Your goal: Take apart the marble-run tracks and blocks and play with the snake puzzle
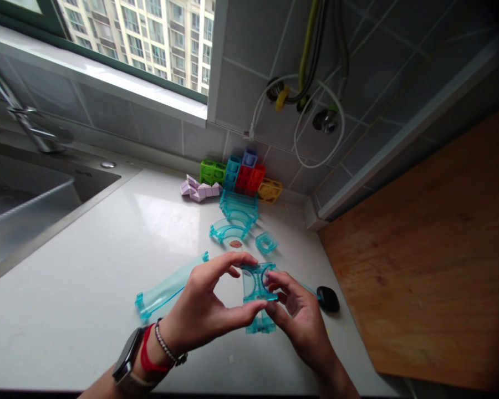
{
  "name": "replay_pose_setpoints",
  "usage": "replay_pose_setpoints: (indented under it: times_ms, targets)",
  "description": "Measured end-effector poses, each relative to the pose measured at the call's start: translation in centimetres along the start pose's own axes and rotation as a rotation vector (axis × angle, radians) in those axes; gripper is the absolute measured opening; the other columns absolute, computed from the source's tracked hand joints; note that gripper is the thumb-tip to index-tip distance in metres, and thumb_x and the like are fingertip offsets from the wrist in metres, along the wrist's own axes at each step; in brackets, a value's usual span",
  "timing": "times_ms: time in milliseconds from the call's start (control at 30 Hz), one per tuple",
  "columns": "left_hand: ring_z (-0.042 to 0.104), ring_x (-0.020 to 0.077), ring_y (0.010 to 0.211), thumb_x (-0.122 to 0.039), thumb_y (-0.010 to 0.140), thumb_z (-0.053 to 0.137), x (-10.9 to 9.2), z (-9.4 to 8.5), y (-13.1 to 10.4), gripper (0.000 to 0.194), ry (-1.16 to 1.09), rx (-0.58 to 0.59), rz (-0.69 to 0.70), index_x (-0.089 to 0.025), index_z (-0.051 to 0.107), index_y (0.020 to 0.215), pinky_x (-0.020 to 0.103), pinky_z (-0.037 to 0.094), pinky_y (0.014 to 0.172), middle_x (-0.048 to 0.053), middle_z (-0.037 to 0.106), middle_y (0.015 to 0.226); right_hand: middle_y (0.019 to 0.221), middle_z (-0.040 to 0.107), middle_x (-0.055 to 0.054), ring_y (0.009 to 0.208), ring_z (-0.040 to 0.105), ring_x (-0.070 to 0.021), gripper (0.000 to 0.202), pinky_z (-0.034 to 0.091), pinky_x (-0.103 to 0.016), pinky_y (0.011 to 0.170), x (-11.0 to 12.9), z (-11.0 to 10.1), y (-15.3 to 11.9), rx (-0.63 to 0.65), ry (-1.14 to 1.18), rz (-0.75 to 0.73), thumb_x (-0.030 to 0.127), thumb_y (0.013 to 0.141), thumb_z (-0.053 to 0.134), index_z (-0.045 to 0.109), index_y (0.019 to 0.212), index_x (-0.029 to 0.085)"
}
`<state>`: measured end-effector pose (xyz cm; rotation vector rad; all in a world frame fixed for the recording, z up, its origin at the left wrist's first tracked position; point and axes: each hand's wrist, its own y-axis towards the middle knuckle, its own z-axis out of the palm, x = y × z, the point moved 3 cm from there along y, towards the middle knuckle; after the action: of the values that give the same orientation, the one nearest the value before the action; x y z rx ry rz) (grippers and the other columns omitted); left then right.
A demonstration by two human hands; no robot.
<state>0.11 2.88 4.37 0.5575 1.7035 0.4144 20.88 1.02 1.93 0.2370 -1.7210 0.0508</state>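
Observation:
My left hand [210,302], with a watch and bracelets at the wrist, grips a clear turquoise plastic piece [255,282] between thumb and fingers. On the right side of the same piece, my right hand [297,313] has its thumb and fingers closed round the edge. Another turquoise part [261,323] shows just below it, partly hidden by my hands. A long turquoise track piece [170,288] lies left of my left hand. Beyond the hands are curved turquoise pieces [232,228] and a small square turquoise piece [266,242].
Green [212,172], red [250,178] and yellow [269,190] blocks stand against the wall, with lilac pieces [199,189] beside them. A black rounded object [328,299] lies right of my hands. The sink [20,194] is at left, a wooden panel [419,255] at right.

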Motion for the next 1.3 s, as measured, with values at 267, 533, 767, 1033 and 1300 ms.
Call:
replay_pose_setpoints:
  times_ms: [267, 533, 767, 1033, 1300]
  targets:
    - [0.072, 0.0181, 0.100, -0.022, 0.078, 0.089, 0.1, 0.0, 0.0, 0.057, -0.021, 0.025, -0.012, -0.024, 0.061, 0.127, 0.028, 0.060, 0.085, 0.004, 0.076, 0.118, 0.121, 0.067, -0.006, 0.105, 0.063, -0.0222, 0.037, 0.056, -0.033, 0.087, -0.6, 0.1, -0.2, -0.026, -0.011, 0.021, 0.037, 0.092, 0.078, 0.071, 0.129, 0.034]
    - [0.071, 0.0186, 0.098, -0.022, 0.077, 0.089, -0.1, -0.1, 0.2, 0.056, -0.023, 0.037, -0.012, -0.025, 0.061, 0.126, 0.029, 0.059, 0.084, 0.003, 0.075, 0.116, 0.119, 0.070, -0.008, 0.103, 0.065, -0.0238, 0.039, 0.058, -0.034, 0.085, -0.7, 0.2, -0.1, -0.032, -0.031, 0.016, 0.041, 0.091, 0.079, 0.073, 0.128, 0.031]
    - [0.070, 0.0213, 0.106, -0.029, 0.082, 0.086, 0.3, 0.0, -0.1, 0.053, -0.033, 0.095, -0.103, -0.027, 0.059, 0.128, 0.033, 0.059, 0.089, 0.005, 0.072, 0.124, 0.120, 0.069, -0.009, 0.104, 0.066, -0.0249, 0.040, 0.059, -0.036, 0.084, -0.8, 0.2, 0.0, -0.050, -0.056, 0.031, 0.041, 0.090, 0.079, 0.073, 0.127, 0.028]
    - [0.063, 0.0294, 0.128, -0.042, 0.088, 0.082, 1.6, -0.3, -0.3, 0.102, 0.073, 0.301, -0.272, -0.029, 0.016, 0.164, 0.048, 0.053, 0.108, 0.015, 0.061, 0.145, 0.113, 0.071, -0.010, 0.101, 0.068, -0.0251, 0.043, 0.061, -0.034, 0.079, 1.0, -3.1, 1.9, -0.185, -0.266, 0.002, 0.045, 0.087, 0.081, 0.075, 0.124, 0.023]
    - [0.066, 0.0357, 0.124, -0.046, 0.094, 0.071, 1.0, -1.4, -1.0, 0.063, 0.300, 0.561, -0.207, -0.022, 0.052, 0.149, 0.052, 0.054, 0.105, 0.015, 0.066, 0.139, 0.117, 0.075, -0.015, 0.102, 0.072, -0.0278, 0.048, 0.058, -0.042, 0.093, 1.9, -9.4, 17.1, -0.200, -0.908, -0.030, 0.042, 0.090, 0.077, 0.071, 0.128, 0.013]
